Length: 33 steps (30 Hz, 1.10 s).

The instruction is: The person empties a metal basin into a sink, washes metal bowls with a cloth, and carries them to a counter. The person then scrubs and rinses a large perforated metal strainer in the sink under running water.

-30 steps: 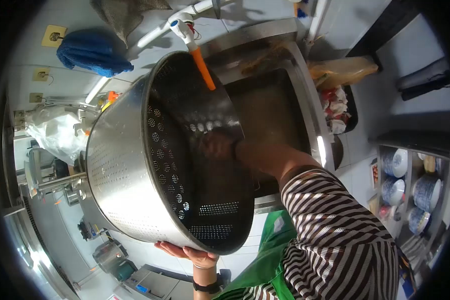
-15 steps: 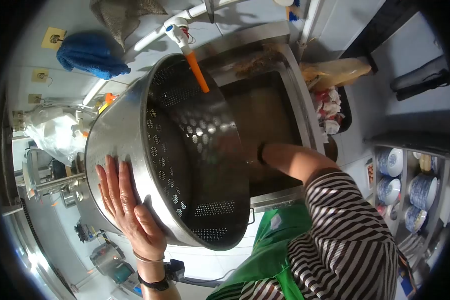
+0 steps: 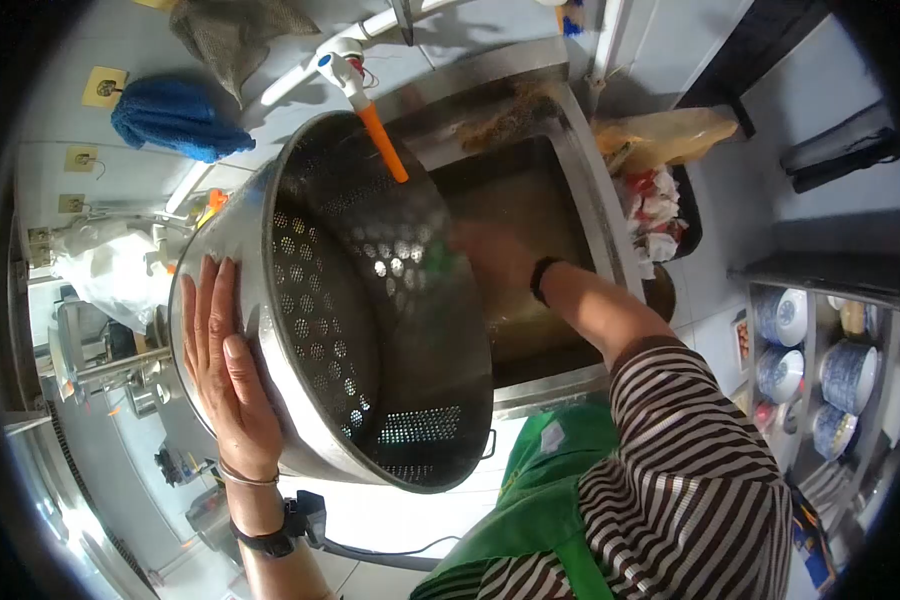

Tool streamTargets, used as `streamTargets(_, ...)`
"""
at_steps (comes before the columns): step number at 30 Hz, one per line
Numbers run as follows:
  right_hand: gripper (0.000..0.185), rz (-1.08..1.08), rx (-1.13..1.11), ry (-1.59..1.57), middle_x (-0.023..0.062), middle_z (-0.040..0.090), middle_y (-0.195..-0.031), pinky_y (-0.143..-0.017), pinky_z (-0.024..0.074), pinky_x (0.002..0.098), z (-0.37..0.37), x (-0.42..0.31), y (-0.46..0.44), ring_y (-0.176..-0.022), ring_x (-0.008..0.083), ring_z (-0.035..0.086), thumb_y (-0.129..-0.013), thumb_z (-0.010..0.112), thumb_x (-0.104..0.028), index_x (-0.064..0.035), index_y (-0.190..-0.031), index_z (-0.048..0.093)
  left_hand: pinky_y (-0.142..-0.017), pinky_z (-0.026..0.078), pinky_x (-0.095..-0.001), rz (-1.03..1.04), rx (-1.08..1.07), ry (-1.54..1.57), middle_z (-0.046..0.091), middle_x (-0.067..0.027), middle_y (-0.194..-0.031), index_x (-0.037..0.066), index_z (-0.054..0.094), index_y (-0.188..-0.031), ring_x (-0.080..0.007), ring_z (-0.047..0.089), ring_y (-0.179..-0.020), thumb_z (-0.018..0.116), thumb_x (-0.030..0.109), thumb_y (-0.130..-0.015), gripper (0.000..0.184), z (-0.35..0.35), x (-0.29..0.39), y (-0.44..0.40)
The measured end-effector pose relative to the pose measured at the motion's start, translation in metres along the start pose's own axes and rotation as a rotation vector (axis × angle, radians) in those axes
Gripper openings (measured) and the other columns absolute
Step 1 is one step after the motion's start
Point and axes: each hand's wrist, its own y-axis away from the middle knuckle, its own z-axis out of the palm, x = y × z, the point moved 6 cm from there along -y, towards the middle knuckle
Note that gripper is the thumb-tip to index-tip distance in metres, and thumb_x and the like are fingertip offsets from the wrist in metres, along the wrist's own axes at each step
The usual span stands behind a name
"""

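Observation:
A large metal strainer pot (image 3: 232, 225) with perforated walls lies tilted across the sink (image 3: 610, 235), its wide mouth facing up toward me. My left hand (image 3: 225, 370) is pressed flat against the outer wall, fingers stretched out. At the pot's right rim, my right hand (image 3: 498, 250) is smeared by motion. A blurred green patch at its fingertips looks like a scouring pad (image 3: 438, 256), held against the pot wall. Murky water (image 3: 540, 220) stands in the sink below. An orange-spouted tap (image 3: 383, 142) reaches over the pot's upper rim.
A blue cloth (image 3: 175, 118) and a brown mesh cloth (image 3: 232, 38) hang on the wall. Beside the sink's right side is a bin (image 3: 682, 215) with crumpled waste. Stacked patterned bowls (image 3: 845, 378) fill a shelf at right. A white plastic bag (image 3: 110, 265) hangs at left.
My right hand has moved up along the pot's right rim. My left hand has shifted slightly left and down, still flat on the outer wall. The view has shifted a little.

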Motion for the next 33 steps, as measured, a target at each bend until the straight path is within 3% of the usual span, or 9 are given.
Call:
streamTargets(4, 0.053, -0.258, 0.099, 1.128, 0.0143, 0.042, -0.146, -0.107, 0.0385, 0.0423, -0.02, 0.001, -0.008, -0.133, 0.0311, 0.042, -0.1, 0.047, -0.039, -0.006, -0.14, 0.043, -0.118, 0.016, -0.0451, 0.007, 0.006, 0.035, 0.045, -0.0088, -0.146, 0.011, 0.052, -0.138, -0.0305, 0.027, -0.143, 0.026, 0.037, -0.103, 0.051, 0.0, -0.004, -0.002)
streamTargets(6, 0.042, 0.409, 0.525, -0.636, 0.016, 0.049, -0.139, -0.101, 0.0438, 0.0391, -0.031, 0.055, 0.017, -0.125, 0.0289, 0.05, -0.1, 0.048, -0.024, -0.0027, -0.136, 0.047, -0.118, 0.016, -0.0452, 0.013, 0.007, 0.036, 0.046, -0.0089, -0.146, 0.011, 0.052, -0.138, -0.0305, 0.027, -0.143, 0.026, 0.036, -0.103, 0.05, -0.001, -0.005, -0.007)
streamTargets(9, 0.039, 0.616, 0.337, -0.157, 0.0169, 0.054, -0.132, -0.097, 0.0461, 0.0397, -0.019, 0.126, 0.011, -0.119, 0.0276, 0.054, -0.099, 0.049, -0.017, -0.0025, -0.135, 0.049, -0.118, 0.017, -0.0455, 0.013, -0.02, 0.06, 0.047, -0.0092, -0.144, 0.01, 0.052, -0.138, -0.0308, 0.027, -0.143, 0.029, 0.034, -0.103, 0.048, 0.0, -0.008, -0.02)
streamTargets(12, 0.035, 0.468, 0.131, 0.049, 0.0191, 0.058, -0.123, -0.094, 0.0457, 0.0449, -0.012, 0.086, 0.045, -0.112, 0.0307, 0.057, -0.09, 0.055, -0.019, -0.0036, -0.121, 0.059, -0.117, 0.018, -0.0433, 0.013, -0.05, 0.108, 0.047, -0.0106, -0.145, 0.012, 0.051, -0.139, -0.0302, 0.028, -0.143, 0.034, 0.034, -0.103, 0.045, 0.004, -0.023, -0.037)
streamTargets(19, 0.031, -0.437, -0.165, 0.778, 0.0147, 0.056, -0.126, -0.097, 0.0451, 0.0424, 0.11, -0.094, 0.09, -0.113, 0.0291, 0.055, -0.089, 0.056, -0.019, -0.0069, -0.118, 0.061, -0.117, 0.02, -0.0413, -0.033, 0.157, 0.641, 0.043, -0.0163, -0.146, 0.001, 0.04, -0.143, -0.0253, 0.033, -0.14, 0.043, 0.044, -0.1, 0.062, -0.021, -0.042, -0.054)
streamTargets(24, 0.035, 0.081, -0.231, 0.234, 0.0152, 0.055, -0.127, -0.097, 0.0445, 0.0405, 0.085, -0.081, 0.037, -0.115, 0.0294, 0.054, -0.089, 0.057, -0.017, -0.0078, -0.123, 0.059, -0.116, 0.01, -0.0563, -0.054, 0.106, 0.179, 0.033, -0.0143, -0.153, 0.016, 0.036, -0.148, -0.0361, 0.015, -0.146, 0.039, 0.05, -0.098, 0.061, -0.022, -0.011, 0.078)
streamTargets(26, 0.037, 0.172, -0.064, -0.149, 0.0157, 0.054, -0.127, -0.098, 0.0438, 0.0389, 0.062, -0.054, 0.008, -0.116, 0.0293, 0.053, -0.09, 0.055, -0.014, -0.008, -0.127, 0.056, -0.113, 0.011, -0.063, -0.021, 0.093, 0.067, 0.029, -0.0185, -0.154, 0.025, 0.035, -0.148, -0.0437, 0.013, -0.145, 0.035, 0.048, -0.099, 0.054, -0.005, 0.0, 0.137)
streamTargets(30, 0.041, -0.49, 0.303, 1.032, 0.0169, 0.053, -0.129, -0.099, 0.0427, 0.0368, -0.011, -0.051, -0.036, -0.119, 0.0305, 0.051, -0.092, 0.049, -0.005, -0.0072, -0.133, 0.051, -0.114, 0.009, -0.0624, -0.055, 0.139, -0.104, 0.013, -0.0225, -0.157, 0.02, 0.017, -0.154, -0.0431, 0.01, -0.145, 0.027, 0.047, -0.101, 0.06, 0.042, 0.018, 0.195)
streamTargets(33, 0.039, 0.184, 0.65, -0.04, 0.0184, 0.052, -0.129, -0.098, 0.0424, 0.0404, -0.048, 0.017, -0.004, -0.119, 0.0331, 0.051, -0.092, 0.048, -0.007, -0.0055, -0.13, 0.053, -0.114, 0.009, -0.0637, -0.058, 0.224, -0.182, 0.013, -0.0217, -0.157, 0.02, 0.013, -0.154, -0.0433, 0.011, -0.145, 0.02, 0.048, -0.101, 0.061, 0.049, 0.017, 0.192)
